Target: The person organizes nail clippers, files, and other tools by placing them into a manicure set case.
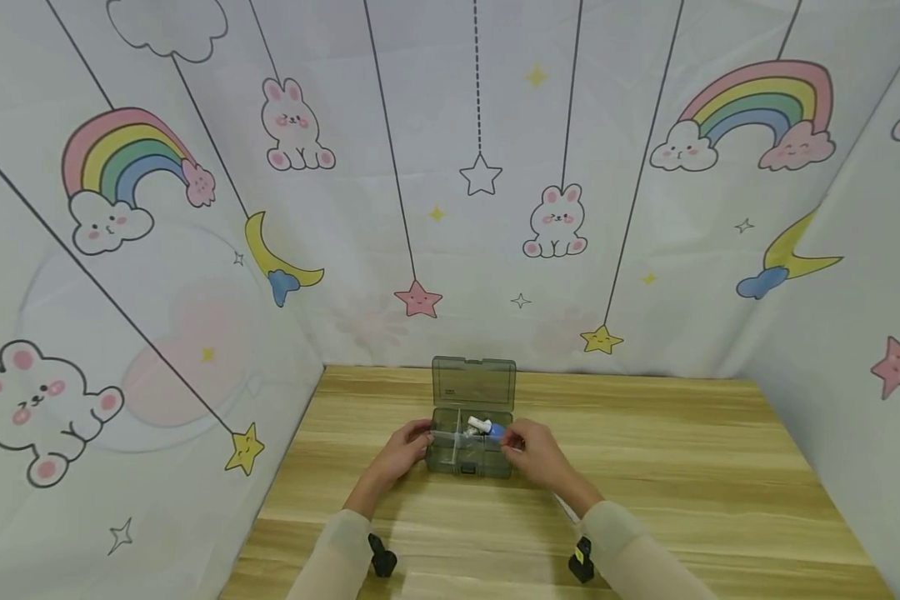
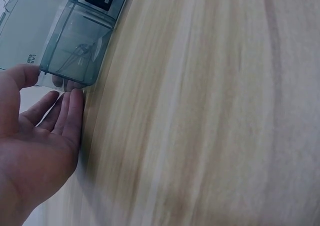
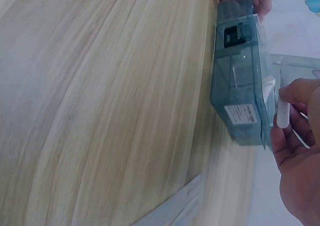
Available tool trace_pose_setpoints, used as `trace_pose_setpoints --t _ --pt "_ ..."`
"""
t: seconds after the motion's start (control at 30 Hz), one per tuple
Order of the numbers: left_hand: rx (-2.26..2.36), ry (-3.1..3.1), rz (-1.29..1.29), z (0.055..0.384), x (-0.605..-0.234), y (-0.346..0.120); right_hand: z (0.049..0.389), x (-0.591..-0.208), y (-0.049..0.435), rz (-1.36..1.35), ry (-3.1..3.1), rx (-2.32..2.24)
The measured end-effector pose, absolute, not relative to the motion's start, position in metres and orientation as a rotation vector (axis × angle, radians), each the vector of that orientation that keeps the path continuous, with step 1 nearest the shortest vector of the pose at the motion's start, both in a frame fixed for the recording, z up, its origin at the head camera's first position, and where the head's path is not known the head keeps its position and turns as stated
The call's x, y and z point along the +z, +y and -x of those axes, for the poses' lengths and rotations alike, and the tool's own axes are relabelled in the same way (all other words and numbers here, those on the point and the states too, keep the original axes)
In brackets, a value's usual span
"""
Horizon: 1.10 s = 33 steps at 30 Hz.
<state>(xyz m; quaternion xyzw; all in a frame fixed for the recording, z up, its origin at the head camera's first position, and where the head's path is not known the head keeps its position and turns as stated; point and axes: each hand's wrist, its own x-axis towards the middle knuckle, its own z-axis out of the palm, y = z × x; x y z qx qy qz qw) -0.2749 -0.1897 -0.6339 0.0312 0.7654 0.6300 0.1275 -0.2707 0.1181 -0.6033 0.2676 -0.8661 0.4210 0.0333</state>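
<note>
A Light Pinch Was the Weak Point

The narrow, white, round-ended piece (image 3: 283, 115) was in the right hand (image 1: 534, 450), at the right end of the translucent grey-green plastic box (image 3: 225, 91); judging by the pose, it could have slipped, since only the thumb and fingers pinched it; a turn of the wrist might then have dropped it onto the yellowish-brown, wood-grained surface (image 1: 667, 467). It might also have snagged on the small white objects (image 1: 479, 425) in the back-right compartment, or on the bright-blue object (image 1: 497, 432) beside the fingertips (whether this lay in the box or belonged to the held piece could not be told); a bump to the raised, translucent lid (image 1: 474, 383) could have shifted the box, as the left hand (image 1: 399, 454) seemed to brace it only lightly.

The right grip was bent inward, pinching the white piece; the left grip was unclenched, its fingers extended against the box's left end, its thumb at the rim; both forearms, in cream sleeves (image 1: 333, 550), angled inward from the near side.
</note>
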Motion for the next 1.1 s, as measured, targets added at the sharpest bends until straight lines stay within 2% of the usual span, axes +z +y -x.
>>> trace_pose_setpoints --t 0.43,1.1 --pt "1.85 2.216 -0.101 0.274 -0.634 -0.189 0.271 -0.597 0.096 -0.84 -2.732 1.276" --pt "1.853 2.217 -0.083 0.273 -0.632 -0.189 0.272 -0.598 0.101 -0.806 -2.73 1.321"
